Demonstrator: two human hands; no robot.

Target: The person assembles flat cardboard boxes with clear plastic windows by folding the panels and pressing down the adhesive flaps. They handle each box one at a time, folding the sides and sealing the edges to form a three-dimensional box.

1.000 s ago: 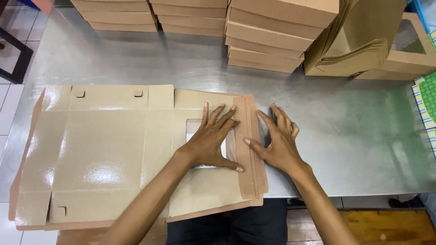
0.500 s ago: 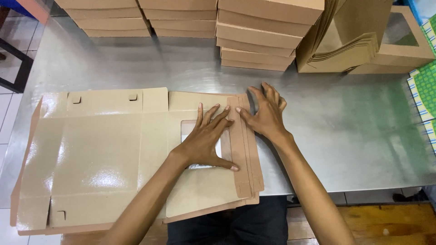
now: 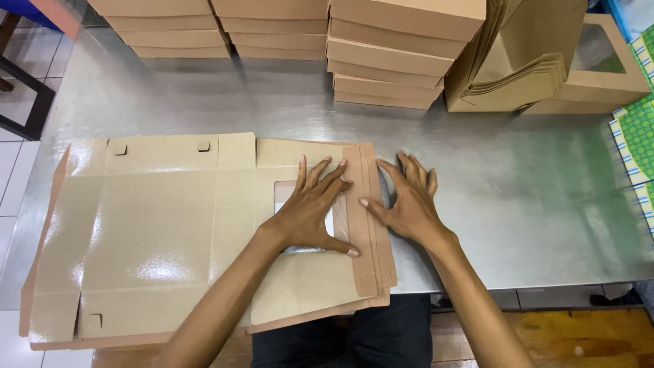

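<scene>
1. Right hand (image 3: pixel 407 203) has slid down the flat box blank's (image 3: pixel 157 232) right edge fold since earlier; open, palm down.
2. Left hand (image 3: pixel 310 211) unchanged: open, flat on window panel.
3. Blank on steel table (image 3: pixel 531 204).
4. Windowed box (image 3: pixel 599 68) contents unclear.

The flat box blank (image 3: pixel 150 232) is plain kraft brown with a glossy sheen. The stacked boxes (image 3: pixel 395 54) at the far side are the same brown. The table top (image 3: pixel 531 204) is dull grey metal. At far right, a cloth (image 3: pixel 640 129) shows a green patterned print.
</scene>
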